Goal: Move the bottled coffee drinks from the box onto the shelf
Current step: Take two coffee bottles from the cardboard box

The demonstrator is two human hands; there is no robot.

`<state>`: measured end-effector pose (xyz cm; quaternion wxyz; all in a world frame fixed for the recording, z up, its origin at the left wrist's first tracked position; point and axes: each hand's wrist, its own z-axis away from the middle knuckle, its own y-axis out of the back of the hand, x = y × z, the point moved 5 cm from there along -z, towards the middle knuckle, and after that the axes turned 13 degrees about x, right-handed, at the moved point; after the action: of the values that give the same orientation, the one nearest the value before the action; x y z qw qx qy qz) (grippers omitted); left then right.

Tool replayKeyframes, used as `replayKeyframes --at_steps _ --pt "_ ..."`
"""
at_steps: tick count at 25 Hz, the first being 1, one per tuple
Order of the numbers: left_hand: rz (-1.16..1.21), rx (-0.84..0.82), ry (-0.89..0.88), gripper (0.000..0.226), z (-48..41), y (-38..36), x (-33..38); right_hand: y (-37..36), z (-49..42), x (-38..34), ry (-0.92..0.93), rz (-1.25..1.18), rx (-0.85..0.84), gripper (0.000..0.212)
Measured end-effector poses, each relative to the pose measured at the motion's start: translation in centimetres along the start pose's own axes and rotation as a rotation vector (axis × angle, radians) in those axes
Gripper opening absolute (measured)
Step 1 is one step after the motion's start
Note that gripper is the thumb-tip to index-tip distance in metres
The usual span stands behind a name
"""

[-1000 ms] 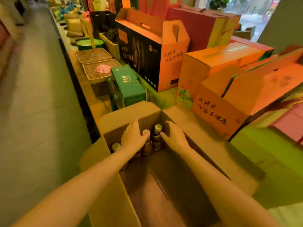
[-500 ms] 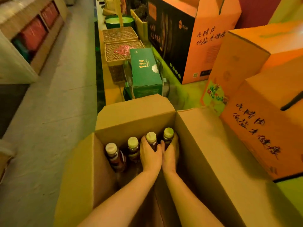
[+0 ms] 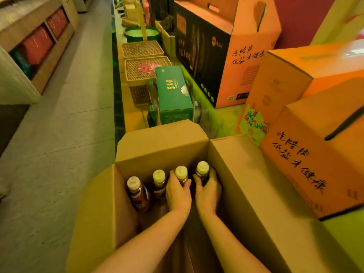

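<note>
Grey floor (image 3: 55,154) fills the left of my frame, and a wooden shelf unit (image 3: 39,46) at the upper left holds red packages. Two woven baskets (image 3: 144,62) sit at upper centre, with a green carton (image 3: 174,95) just right of them. Below these, at lower centre, the brown cardboard box (image 3: 157,146) stands open. Four bottled coffee drinks (image 3: 159,175) with pale caps line its far wall. The leftmost bottle (image 3: 137,194) and second bottle (image 3: 160,187) stand untouched. My left hand (image 3: 178,192) is curled round the third bottle (image 3: 181,172) just under its cap. Beside it, my right hand (image 3: 208,191) wraps the fourth bottle (image 3: 202,168) in the box's far right corner. Orange cartons (image 3: 315,164) with black handwriting crowd the right side of the frame.
</note>
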<state>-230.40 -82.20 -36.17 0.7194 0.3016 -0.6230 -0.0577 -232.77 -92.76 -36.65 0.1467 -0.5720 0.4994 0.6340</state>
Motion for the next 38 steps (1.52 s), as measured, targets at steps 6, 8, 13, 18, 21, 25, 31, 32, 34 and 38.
replayKeyframes --at_steps 6,8,13,18,21,25,31,32,34,38 --pt "0.206 -0.041 -0.165 0.036 1.4 7.2 6.6 5.5 1.1 -9.0 0.133 -0.081 0.099 0.044" --pt "0.315 -0.018 -0.237 0.036 0.6 11.7 9.7 6.8 1.9 -14.6 0.211 -0.22 0.082 0.041" --pt "0.51 0.086 -0.346 0.031 -5.3 27.1 13.8 6.1 6.5 -28.9 0.44 -0.364 0.017 0.041" --pt "0.476 0.281 -0.382 0.022 -13.3 45.1 9.5 -1.6 17.9 -40.8 0.481 -0.49 -0.224 0.036" --pt "0.424 0.403 -0.411 0.017 -17.4 56.6 5.3 -8.0 26.8 -47.4 0.504 -0.532 -0.379 0.038" --pt "0.338 0.529 -0.357 0.031 -22.9 71.6 -1.1 -16.6 39.1 -55.6 0.488 -0.616 -0.557 0.028" --pt "0.293 0.71 -0.244 0.038 -29.2 90.0 -9.2 -28.4 54.5 -66.7 0.493 -0.676 -0.815 0.032" --pt "0.3 0.733 -0.224 0.035 -30.1 92.2 -10.3 -30.5 56.5 -68.3 0.509 -0.667 -0.842 0.034" --pt "0.303 0.782 -0.19 0.029 -32.3 96.8 -12.6 -34.9 60.5 -71.6 0.543 -0.663 -0.908 0.037" --pt "0.272 0.926 -0.14 0.027 -38.2 104.7 -16.9 -43.3 67.0 -77.4 0.612 -0.702 -1.046 0.034"
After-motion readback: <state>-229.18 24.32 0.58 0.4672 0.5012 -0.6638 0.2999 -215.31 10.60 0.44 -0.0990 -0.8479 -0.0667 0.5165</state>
